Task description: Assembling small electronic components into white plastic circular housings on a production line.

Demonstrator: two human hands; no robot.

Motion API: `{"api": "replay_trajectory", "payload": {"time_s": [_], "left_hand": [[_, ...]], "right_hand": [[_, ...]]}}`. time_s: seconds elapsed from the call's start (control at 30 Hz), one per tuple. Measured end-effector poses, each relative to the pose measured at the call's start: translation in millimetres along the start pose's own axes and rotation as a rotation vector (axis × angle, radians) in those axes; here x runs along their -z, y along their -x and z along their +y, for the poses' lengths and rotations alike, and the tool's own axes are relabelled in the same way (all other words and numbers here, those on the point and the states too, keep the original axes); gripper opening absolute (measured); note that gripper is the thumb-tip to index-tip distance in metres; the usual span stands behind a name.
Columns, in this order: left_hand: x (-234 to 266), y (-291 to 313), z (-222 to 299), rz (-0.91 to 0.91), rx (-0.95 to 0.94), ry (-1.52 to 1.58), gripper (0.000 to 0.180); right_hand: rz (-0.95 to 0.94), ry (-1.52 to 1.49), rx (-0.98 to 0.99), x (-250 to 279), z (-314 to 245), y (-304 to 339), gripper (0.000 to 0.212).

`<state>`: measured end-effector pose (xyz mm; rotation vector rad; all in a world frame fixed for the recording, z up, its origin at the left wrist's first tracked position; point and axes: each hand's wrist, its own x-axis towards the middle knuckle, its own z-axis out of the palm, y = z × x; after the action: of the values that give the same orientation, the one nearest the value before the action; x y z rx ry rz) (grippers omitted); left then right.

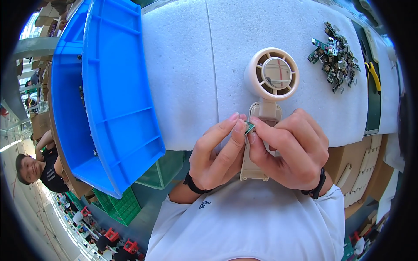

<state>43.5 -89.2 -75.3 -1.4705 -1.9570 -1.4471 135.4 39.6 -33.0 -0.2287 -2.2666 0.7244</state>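
Observation:
Between the fingertips of both hands is a small green circuit board [249, 127], partly covered by the fingers. My left hand [220, 152] pinches it from the left, and my right hand [289, 150] grips it from the right. Beneath them lies a cream handheld fan [251, 71] with a round, caged head and a mirror-like disc at its centre. Its handle shell [254, 167] looks opened up, running toward my body, with its inside largely hidden by my hands.
White foam sheets [178, 78] cover the table. A pile of small circuit boards [335, 58] lies at the far right, near yellow-handled pliers [373, 77]. On the left stands a large blue bin [119, 87], with green crates [117, 204] below it. A cardboard box [365, 174] holds cream parts.

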Motion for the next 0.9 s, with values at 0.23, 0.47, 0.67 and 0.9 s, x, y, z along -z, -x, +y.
{"api": "replay_trajectory", "payload": {"time_s": [0.23,0.47,0.67,0.9], "left_hand": [[0,-3,0,0.013,0.000,-0.038,0.040],[-4,-6,-1,0.007,0.017,-0.029,0.036],[1,-4,2,-0.039,0.035,-0.073,0.035],[0,-5,3,0.055,0.090,-0.057,0.028]], "right_hand": [[-0.062,0.024,-0.002,4,1,-5,0.030],[-0.278,-0.051,-0.038,36,18,-27,0.040],[-0.381,0.021,-0.062,53,29,-69,0.056],[-0.491,-0.047,-0.210,78,69,-117,0.051]]}}
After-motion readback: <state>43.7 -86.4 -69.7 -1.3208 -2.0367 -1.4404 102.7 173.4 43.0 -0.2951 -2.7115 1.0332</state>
